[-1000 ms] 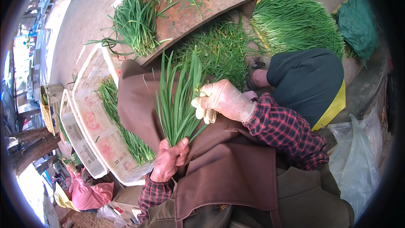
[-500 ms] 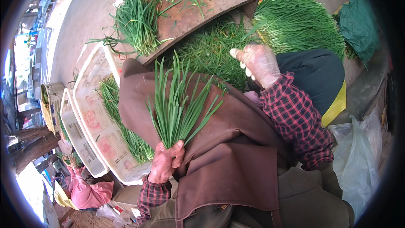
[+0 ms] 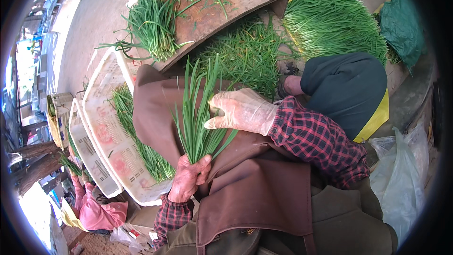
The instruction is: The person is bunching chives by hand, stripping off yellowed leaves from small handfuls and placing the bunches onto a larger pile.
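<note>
A bunch of garlic chives (image 3: 196, 118), long flat green leaves fanned upward, stands over my lap. My left hand (image 3: 188, 178), bare, is closed around its lower end. From the right my right hand (image 3: 243, 112), in a thin pale glove, reaches to the bunch's right side. Its thumb and fingers are apart, with the tips at the outer leaves; whether they pinch any leaf is not visible. Under the bunch spreads a brown apron (image 3: 264, 184) that covers my lap.
Left of me stand white plastic crates (image 3: 101, 127), one with chives (image 3: 141, 137) inside. Ahead, a wooden board (image 3: 203, 14) bears a chive pile (image 3: 153, 23); loose trimmings (image 3: 245, 56) lie below. A large chive stack (image 3: 335, 26) is at right. A person in pink (image 3: 101, 210) sits left.
My right hand has come from above the trimmings, down and left, to the chives, and its fingers have spread. The leaves have drawn closer together. My left hand keeps its hold.
</note>
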### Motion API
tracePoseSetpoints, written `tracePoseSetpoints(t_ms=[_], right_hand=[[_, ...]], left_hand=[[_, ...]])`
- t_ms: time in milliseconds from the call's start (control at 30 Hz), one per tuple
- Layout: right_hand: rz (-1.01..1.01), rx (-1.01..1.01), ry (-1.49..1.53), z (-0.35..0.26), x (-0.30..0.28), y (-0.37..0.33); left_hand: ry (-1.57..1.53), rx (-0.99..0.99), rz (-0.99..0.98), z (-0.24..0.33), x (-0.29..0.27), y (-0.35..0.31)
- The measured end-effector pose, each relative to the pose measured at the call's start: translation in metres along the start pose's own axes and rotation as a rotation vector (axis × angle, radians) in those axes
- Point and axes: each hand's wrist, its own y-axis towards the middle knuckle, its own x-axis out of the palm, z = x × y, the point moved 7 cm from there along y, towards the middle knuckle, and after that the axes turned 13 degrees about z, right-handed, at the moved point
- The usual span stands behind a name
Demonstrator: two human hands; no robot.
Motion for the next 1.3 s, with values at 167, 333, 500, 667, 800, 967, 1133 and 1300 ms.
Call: tracePoseSetpoints(t_ms=[167,333,500,667,800,967,1133,1300], right_hand=[[-0.126,0.424,0.646,0.011,0.031,-0.009],[0.451,0.426,0.471,0.030,-0.014,-0.012],[0.633,0.583,0.336,0.059,-0.088,-0.017],[0.633,0.025,-0.133,0.037,-0.088,-0.012],[0.498,0.041,0.312,0.010,-0.060,-0.005],[0.123,0.318,0.160,0.005,-0.032,0.011],[0.071,0.153,0.067,0.001,-0.010,0.018],[0.355,-0.191,0.039,-0.012,-0.009,0.009]], left_hand=[[-0.102,-0.022,-0.029,-0.002,0.000,0.001],[-0.234,-0.020,-0.103,-0.002,-0.005,0.004],[-0.278,-0.077,-0.099,-0.014,-0.011,0.004],[-0.220,-0.075,-0.094,-0.013,-0.011,0.003],[-0.173,-0.097,-0.054,-0.012,-0.009,0.000],[-0.139,-0.074,-0.060,-0.010,-0.009,-0.002],[-0.129,-0.080,-0.054,-0.009,-0.007,-0.002],[-0.131,-0.090,-0.067,-0.009,-0.005,0.000]])
